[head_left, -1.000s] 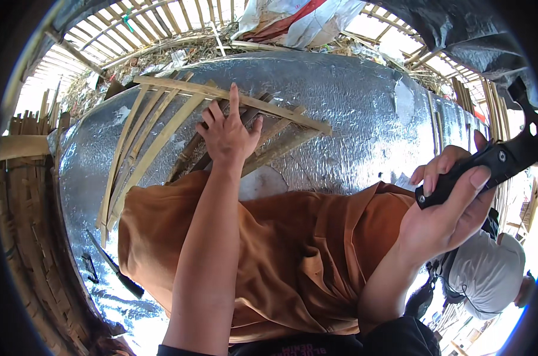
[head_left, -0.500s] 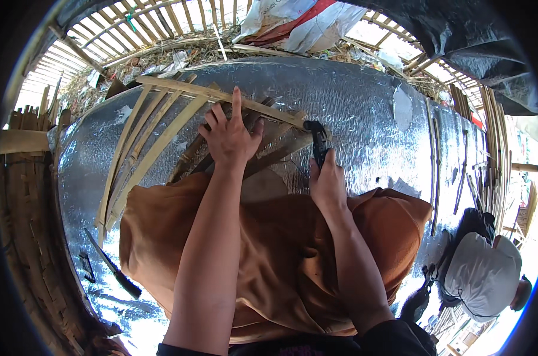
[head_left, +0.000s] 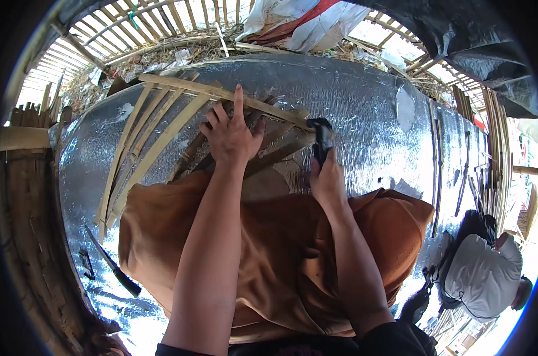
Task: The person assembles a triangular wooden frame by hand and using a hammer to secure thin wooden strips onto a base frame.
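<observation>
My left hand [head_left: 228, 137] lies with spread fingers over a split bamboo strip [head_left: 180, 85], its index finger stretched across it. This strip crosses the upper ends of several other bamboo slats [head_left: 152, 139], which fan out toward me. In my right hand [head_left: 329, 183] is a black-handled hammer [head_left: 321, 139], gripped by the handle. The hammer's head is beside the right end of the crossing strip; motion blurs it a little, and I cannot tell whether it touches. Below my hands a brown cloth [head_left: 281, 249] covers my lap.
Silvery foil sheeting [head_left: 352, 89] lies under everything. A dark-handled knife [head_left: 112, 264] rests at the left, near thick bamboo poles [head_left: 29, 237]. Thin sticks [head_left: 438, 166] lie at the right, where another person in a grey shirt [head_left: 481, 276] sits. A slatted bamboo fence [head_left: 156, 24] stands behind.
The hammer's head has shifted slightly to the right and its angle has changed in my right hand. My left hand stays on the bamboo strip.
</observation>
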Tool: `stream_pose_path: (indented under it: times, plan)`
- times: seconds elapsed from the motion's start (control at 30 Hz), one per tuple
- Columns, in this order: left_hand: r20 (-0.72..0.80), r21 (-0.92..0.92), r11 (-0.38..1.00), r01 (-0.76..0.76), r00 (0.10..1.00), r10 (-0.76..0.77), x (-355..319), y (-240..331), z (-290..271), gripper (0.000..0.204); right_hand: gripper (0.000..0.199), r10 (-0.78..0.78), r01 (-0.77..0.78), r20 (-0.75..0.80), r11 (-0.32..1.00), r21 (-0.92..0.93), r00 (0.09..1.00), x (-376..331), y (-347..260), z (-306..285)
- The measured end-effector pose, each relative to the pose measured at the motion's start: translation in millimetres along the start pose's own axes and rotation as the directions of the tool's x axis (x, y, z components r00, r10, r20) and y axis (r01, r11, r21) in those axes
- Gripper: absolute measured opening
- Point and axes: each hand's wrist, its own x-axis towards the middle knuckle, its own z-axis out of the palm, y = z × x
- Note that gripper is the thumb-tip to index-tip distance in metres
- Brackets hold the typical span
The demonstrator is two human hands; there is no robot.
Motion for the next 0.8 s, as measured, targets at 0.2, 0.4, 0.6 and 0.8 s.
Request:
stream_pose_path:
  times: [0.2, 0.4, 0.6, 0.8]
  plan:
    - [-0.066, 0.067, 0.998, 0.009, 0.998, -0.005, 2, -5, 7, 0.096, 0.028, -0.131, 0.359, -0.498, 0.845, 0.395, 0.857, 1, -41, -73]
    - [-0.02, 0.026, 1.0, 0.011, 1.0, -0.011, -1, -4, 2, 0.095, 0.036, -0.084, 0.092, -0.295, 0.996, 0.012, 0.952, -12, 7, -7]
    - [-0.033, 0.025, 1.0, 0.015, 0.999, -0.014, 4, -5, 6, 0.095, 0.022, -0.149, 0.198, -0.189, 0.942, 0.27, 0.971, 2, -1, -42]
    - [-0.06, 0.082, 0.996, 0.024, 0.998, -0.019, 0, 0, 4, 0.092, 0.02, 0.011, 0.171, -0.229, 0.631, 0.756, 0.973, -7, -50, -108]
